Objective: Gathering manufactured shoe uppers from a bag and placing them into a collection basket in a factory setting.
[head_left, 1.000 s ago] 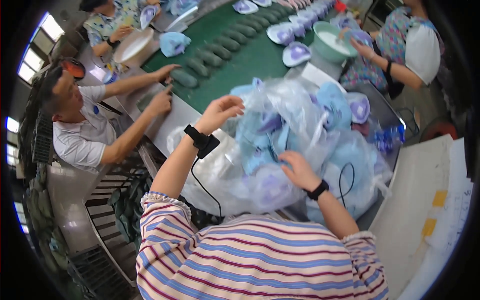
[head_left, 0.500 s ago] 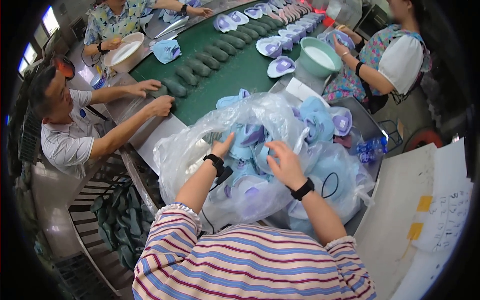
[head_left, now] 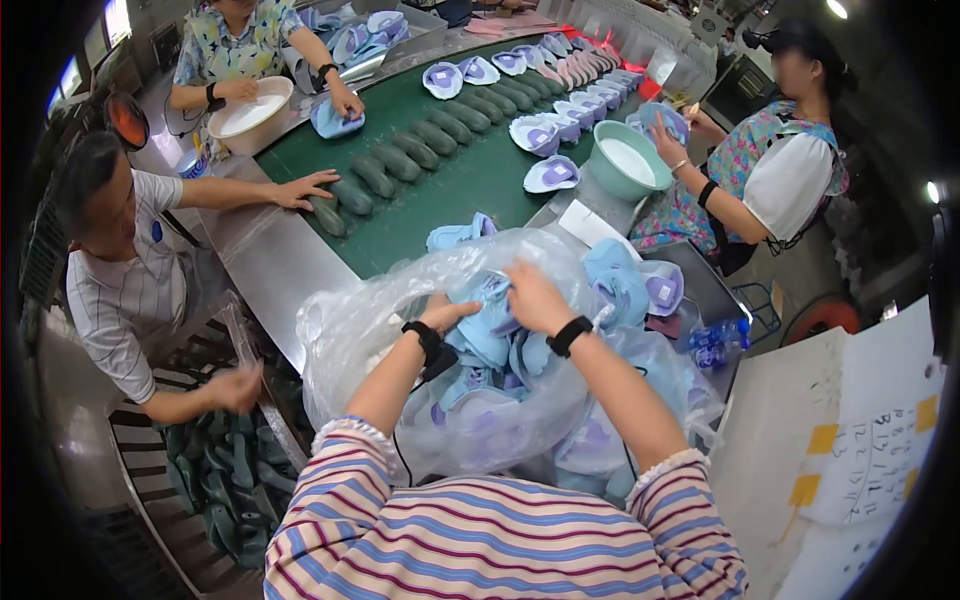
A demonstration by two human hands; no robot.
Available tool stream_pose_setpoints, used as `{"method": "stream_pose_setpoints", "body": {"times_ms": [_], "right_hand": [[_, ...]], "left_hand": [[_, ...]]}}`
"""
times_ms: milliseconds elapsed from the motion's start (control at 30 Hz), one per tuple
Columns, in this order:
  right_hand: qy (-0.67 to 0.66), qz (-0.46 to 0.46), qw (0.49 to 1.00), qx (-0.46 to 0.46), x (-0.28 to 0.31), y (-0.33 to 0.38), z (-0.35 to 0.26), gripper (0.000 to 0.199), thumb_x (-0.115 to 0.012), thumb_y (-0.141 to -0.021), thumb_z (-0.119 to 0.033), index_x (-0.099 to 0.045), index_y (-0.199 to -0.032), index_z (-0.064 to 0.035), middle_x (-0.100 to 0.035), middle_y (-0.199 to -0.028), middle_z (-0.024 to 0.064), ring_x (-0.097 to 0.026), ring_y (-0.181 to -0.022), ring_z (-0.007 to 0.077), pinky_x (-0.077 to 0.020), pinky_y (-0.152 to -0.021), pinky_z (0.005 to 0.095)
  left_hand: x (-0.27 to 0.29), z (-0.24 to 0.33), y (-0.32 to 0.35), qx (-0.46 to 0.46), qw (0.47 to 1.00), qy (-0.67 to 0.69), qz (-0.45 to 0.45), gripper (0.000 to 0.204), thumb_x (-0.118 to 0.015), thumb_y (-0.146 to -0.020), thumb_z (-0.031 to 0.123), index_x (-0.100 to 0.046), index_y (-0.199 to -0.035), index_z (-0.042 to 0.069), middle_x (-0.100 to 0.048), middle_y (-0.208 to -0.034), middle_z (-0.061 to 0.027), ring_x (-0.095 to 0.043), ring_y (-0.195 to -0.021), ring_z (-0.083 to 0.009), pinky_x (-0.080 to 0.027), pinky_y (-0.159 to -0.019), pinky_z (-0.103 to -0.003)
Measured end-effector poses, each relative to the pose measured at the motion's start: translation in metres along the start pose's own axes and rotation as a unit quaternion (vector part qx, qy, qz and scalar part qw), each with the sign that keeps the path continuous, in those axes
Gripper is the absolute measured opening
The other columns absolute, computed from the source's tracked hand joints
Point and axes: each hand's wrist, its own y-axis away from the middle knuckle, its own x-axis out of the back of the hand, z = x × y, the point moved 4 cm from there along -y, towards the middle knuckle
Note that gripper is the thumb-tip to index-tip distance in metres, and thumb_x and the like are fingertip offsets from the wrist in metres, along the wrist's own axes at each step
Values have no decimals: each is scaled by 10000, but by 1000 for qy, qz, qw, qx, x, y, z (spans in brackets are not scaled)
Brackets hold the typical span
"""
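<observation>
A large clear plastic bag (head_left: 345,335) lies with its mouth spread, full of light blue and purple shoe uppers (head_left: 478,425). Inside its mouth my right hand (head_left: 537,298) grips one light blue shoe upper (head_left: 487,312) by its right edge, fingers bent. My left hand (head_left: 446,314) is at the same upper's left side, thumb along its edge, the other fingers mostly hidden. More uppers lie heaped beneath both hands.
Dark green shoe lasts (head_left: 403,163) line a green conveyor belt (head_left: 300,150), with uppers (head_left: 535,137) beside them. Co-workers stand left and right. A green basin (head_left: 610,160) is at the right, bottles (head_left: 720,335) nearer. A cart of lasts (head_left: 235,470) stands lower left.
My hands have closed in on one upper, which is now lifted between them. The left co-worker's near hand has moved from the belt down to the cart. Another co-worker now touches an upper.
</observation>
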Motion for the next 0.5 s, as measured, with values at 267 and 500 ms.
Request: {"method": "stream_pose_setpoints", "body": {"times_ms": [267,500], "right_hand": [[-357,-141,922,-46,44,-2,13,700,-668,-717,-328,-366,-1270,-24,-242,-1359,221,-355,-1210,328,-330,-964,358],[-531,9,844,-81,27,68,-37,660,-714,-698,-183,-377,-1236,-3,-482,-1156,135,-478,-1060,232,-382,-899,307]], "left_hand": [[5,65,115,-193,967,-161,-29,543,-718,-623,107,-482,-1104,21,-549,-1065,-75,-506,-989,-176,-389,-873,-297],[-13,56,140,-163,986,26,-38,422,-719,-677,103,-487,-1026,55,-555,-985,-35,-504,-910,-119,-393,-827,-276]]}}
